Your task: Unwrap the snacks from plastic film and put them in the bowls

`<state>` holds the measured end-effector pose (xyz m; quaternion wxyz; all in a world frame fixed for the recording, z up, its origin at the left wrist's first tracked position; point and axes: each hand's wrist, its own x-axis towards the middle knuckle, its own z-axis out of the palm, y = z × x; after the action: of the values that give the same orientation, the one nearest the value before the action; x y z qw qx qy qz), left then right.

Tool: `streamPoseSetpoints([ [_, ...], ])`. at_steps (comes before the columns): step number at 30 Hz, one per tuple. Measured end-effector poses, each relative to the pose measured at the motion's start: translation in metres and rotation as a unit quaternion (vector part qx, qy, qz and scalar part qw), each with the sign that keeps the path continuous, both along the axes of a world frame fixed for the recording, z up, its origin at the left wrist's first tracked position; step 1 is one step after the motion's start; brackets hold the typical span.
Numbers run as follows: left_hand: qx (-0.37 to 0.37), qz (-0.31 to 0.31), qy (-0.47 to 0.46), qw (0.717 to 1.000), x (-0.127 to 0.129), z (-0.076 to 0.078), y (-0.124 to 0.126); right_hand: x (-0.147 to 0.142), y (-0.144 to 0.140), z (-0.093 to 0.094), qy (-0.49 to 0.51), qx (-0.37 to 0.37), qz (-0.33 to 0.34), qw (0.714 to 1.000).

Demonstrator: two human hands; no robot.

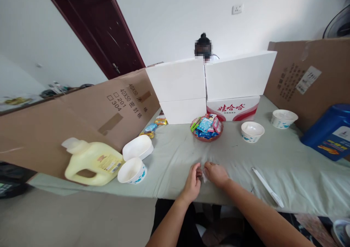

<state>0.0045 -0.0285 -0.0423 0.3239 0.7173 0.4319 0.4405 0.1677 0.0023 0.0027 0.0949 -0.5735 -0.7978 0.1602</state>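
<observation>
My left hand and my right hand are close together over the front of the cloth-covered table. Between them is a small, crinkled piece of clear plastic. The right fingers are closed on its upper end, while the curled left fingers grip its left edge; the left fingertips are partly hidden. Beyond the hands stands a reddish bowl heaped with small colourful packets. To the right of my right hand lies a white, slim, stick-like tool.
Left are a pale yellow jug, a white oblong container, a paper bowl and packets. Right are two paper bowls and a blue jug. White boxes and cardboard wall the table; a person's head shows behind.
</observation>
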Motion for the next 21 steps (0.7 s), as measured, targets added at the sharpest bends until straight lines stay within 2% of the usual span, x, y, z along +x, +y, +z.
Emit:
streamPoseSetpoints([
  [6,0.017,0.026,0.051,0.998,0.004,0.011,-0.003,-0.009,-0.006,-0.005,-0.026,0.024,-0.006,0.999],
  [11,0.046,0.049,0.137,0.988,0.008,0.009,-0.002,-0.012,-0.006,-0.004,-0.003,0.061,-0.003,0.998],
  [15,0.059,0.075,0.187,0.978,0.010,0.008,-0.001,-0.004,-0.005,-0.005,0.051,0.053,0.010,0.997],
  [18,0.048,0.084,0.152,0.984,0.009,0.010,-0.002,0.008,-0.006,-0.006,0.112,0.035,0.008,0.993],
  [21,-0.033,0.104,0.046,0.993,0.014,0.016,-0.002,0.019,-0.010,-0.005,0.188,0.021,-0.027,0.982],
])
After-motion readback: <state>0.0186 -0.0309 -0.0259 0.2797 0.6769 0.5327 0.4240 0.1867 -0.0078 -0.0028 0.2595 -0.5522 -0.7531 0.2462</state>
